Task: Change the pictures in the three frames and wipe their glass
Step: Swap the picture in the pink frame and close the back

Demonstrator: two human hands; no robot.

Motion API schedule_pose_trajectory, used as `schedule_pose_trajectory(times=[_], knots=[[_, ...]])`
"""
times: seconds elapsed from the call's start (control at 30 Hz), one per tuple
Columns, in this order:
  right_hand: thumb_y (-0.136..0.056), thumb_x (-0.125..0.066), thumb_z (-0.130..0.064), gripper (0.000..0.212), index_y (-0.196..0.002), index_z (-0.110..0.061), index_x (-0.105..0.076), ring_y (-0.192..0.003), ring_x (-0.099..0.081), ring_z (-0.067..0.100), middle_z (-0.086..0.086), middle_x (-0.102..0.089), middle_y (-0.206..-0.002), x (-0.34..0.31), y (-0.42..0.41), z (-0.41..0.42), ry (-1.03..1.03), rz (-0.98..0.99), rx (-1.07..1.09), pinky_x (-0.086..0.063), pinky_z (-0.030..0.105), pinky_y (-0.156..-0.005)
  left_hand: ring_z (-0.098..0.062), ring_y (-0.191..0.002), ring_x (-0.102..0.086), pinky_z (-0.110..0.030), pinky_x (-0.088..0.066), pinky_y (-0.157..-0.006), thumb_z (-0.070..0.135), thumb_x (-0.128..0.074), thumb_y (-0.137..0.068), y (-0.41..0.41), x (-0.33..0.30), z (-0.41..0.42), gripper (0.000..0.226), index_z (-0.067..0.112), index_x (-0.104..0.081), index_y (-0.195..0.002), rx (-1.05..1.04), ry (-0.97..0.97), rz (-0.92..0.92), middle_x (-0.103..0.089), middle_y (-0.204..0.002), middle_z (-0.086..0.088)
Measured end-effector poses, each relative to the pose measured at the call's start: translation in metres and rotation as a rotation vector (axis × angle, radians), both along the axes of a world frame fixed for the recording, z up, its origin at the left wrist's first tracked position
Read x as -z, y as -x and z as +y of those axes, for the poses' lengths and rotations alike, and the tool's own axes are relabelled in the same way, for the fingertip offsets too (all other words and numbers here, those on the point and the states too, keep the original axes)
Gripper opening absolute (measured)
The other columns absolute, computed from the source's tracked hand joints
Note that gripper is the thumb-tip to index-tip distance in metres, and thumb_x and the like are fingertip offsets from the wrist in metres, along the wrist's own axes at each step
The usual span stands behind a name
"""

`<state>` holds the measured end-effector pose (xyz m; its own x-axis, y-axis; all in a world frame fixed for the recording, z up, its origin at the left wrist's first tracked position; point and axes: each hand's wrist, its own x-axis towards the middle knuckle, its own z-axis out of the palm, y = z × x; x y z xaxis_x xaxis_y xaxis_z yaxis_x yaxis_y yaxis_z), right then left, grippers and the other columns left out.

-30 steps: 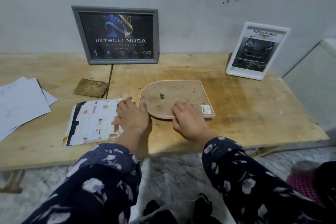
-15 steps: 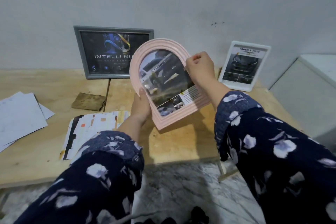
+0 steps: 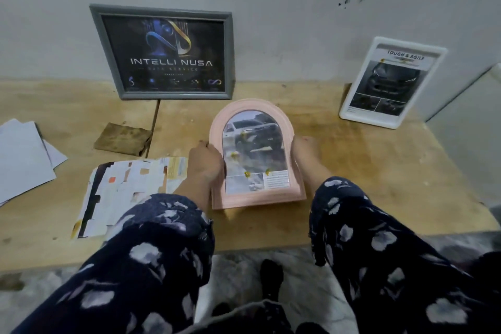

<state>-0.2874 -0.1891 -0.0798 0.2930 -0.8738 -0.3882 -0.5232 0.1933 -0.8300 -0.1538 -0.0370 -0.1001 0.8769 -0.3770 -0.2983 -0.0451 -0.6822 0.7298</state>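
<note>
The pink arched frame (image 3: 256,154) is held face up over the wooden table (image 3: 379,171), glass toward the person, with a picture of a white car showing inside it and small print along the bottom. The left hand (image 3: 204,164) grips its left edge, fingers curled round behind the rim with the thumb on the front. The right hand (image 3: 305,153) holds the right edge, its fingers wrapped behind the frame where I cannot see them. Both arms wear dark sleeves with a pale flower print.

Taking the pink frame as the marker: behind it and to the left, the grey frame (image 3: 162,51) leans on the wall (image 3: 271,8), showing a dark poster that reads INTELLI NUSA. Behind it and well to the right, the white frame (image 3: 390,84) stands tilted back, with a dark car picture headed TOUGH & AGILE. Just to its left, under the left wrist, lies a printed sheet (image 3: 127,192) patterned with pale blocks. Beyond that sheet, nearer the grey frame, sits a folded brownish cloth (image 3: 122,138). Far off to the left lies a stack of white papers (image 3: 21,160), reaching the picture's edge.
</note>
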Motion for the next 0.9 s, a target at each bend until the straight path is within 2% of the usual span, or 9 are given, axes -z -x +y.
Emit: schedule_pose_trajectory(times=[0.1,0.23,0.33,0.37,0.43,0.53,0.67,0.73,0.9], knots=[[-0.092,-0.038,-0.024,0.028,-0.088,-0.009,-0.062,-0.079,-0.056,0.028,0.009,-0.06,-0.086,0.013,-0.004,-0.008,0.01,0.111,-0.049,-0.043,0.035,-0.069,-0.037,-0.116,-0.051,-0.042,-0.044,-0.093,0.021,-0.034,-0.1,-0.003,0.006,-0.004,0.039,0.009,-0.042,-0.136,0.048,-0.063,-0.096,-0.051,-0.132,-0.018],[-0.09,-0.035,-0.031,0.032,-0.074,-0.012,-0.056,-0.088,-0.056,0.031,0.009,-0.057,-0.085,0.02,-0.008,-0.015,0.064,0.273,-0.139,-0.045,0.04,-0.086,-0.035,-0.107,-0.053,-0.043,-0.046,-0.081,0.021,-0.034,-0.1,-0.005,0.01,-0.01,0.031,0.012,-0.045,-0.127,0.111,-0.246,-0.177,-0.049,-0.127,-0.014],[-0.089,-0.034,-0.03,0.034,-0.068,-0.009,-0.052,-0.086,-0.055,0.029,0.012,-0.055,-0.082,0.021,-0.014,-0.02,0.127,0.357,-0.205,-0.043,0.039,-0.083,-0.034,-0.109,-0.051,-0.042,-0.047,-0.082,0.023,-0.037,-0.098,-0.01,0.01,-0.01,0.033,0.013,-0.05,-0.127,0.113,-0.337,-0.189,-0.042,-0.129,-0.012],[-0.086,-0.035,-0.031,0.033,-0.073,-0.008,-0.055,-0.087,-0.055,0.03,0.011,-0.058,-0.085,0.02,-0.017,-0.021,0.151,0.398,-0.231,-0.044,0.038,-0.083,-0.033,-0.111,-0.05,-0.042,-0.048,-0.084,0.024,-0.039,-0.098,-0.013,0.008,-0.009,0.032,0.016,-0.053,-0.125,0.111,-0.357,-0.21,-0.041,-0.129,-0.011],[-0.082,-0.04,-0.033,0.034,-0.097,-0.01,-0.06,-0.099,-0.057,0.033,0.01,-0.063,-0.101,0.014,-0.026,-0.022,0.224,0.475,-0.294,-0.046,0.043,-0.091,-0.03,-0.114,-0.046,-0.043,-0.048,-0.087,0.027,-0.042,-0.096,-0.021,0.003,-0.004,0.03,0.021,-0.058,-0.121,0.106,-0.398,-0.274,-0.043,-0.127,-0.008],[-0.084,-0.046,-0.027,0.039,-0.119,-0.013,-0.053,-0.115,-0.049,0.033,0.01,-0.057,-0.121,0.0,-0.044,-0.016,0.351,0.529,-0.408,-0.04,0.045,-0.099,-0.027,-0.117,-0.044,-0.043,-0.045,-0.091,0.03,-0.042,-0.095,-0.036,-0.005,0.013,0.031,0.022,-0.058,-0.12,0.085,-0.461,-0.336,-0.046,-0.126,-0.007],[-0.09,-0.044,-0.023,0.037,-0.125,-0.018,-0.052,-0.123,-0.041,0.03,0.008,-0.051,-0.131,-0.006,-0.087,0.008,0.504,0.541,-0.609,-0.032,0.042,-0.103,-0.029,-0.123,-0.043,-0.041,-0.038,-0.093,0.033,-0.036,-0.097,-0.065,-0.012,0.059,0.041,0.015,-0.049,-0.131,-0.005,-0.565,-0.285,-0.044,-0.135,-0.01],[-0.09,-0.043,-0.021,0.036,-0.124,-0.021,-0.054,-0.123,-0.04,0.03,0.006,-0.05,-0.131,-0.004,-0.111,0.027,0.56,0.517,-0.736,-0.031,0.042,-0.101,-0.028,-0.128,-0.039,-0.044,-0.035,-0.099,0.034,-0.035,-0.098,-0.079,-0.013,0.082,0.044,0.012,-0.045,-0.135,-0.029,-0.618,-0.257,-0.041,-0.139,-0.01],[-0.089,-0.043,-0.014,0.039,-0.122,-0.025,-0.058,-0.12,-0.04,0.024,0.001,-0.052,-0.127,0.008,-0.171,0.081,0.684,0.388,-1.072,-0.031,0.038,-0.096,-0.022,-0.138,-0.032,-0.048,-0.021,-0.11,0.052,-0.02,-0.099,-0.108,-0.013,0.124,0.061,0.015,-0.036,-0.145,0.086,-0.786,-0.05,-0.028,-0.155,-0.003]])
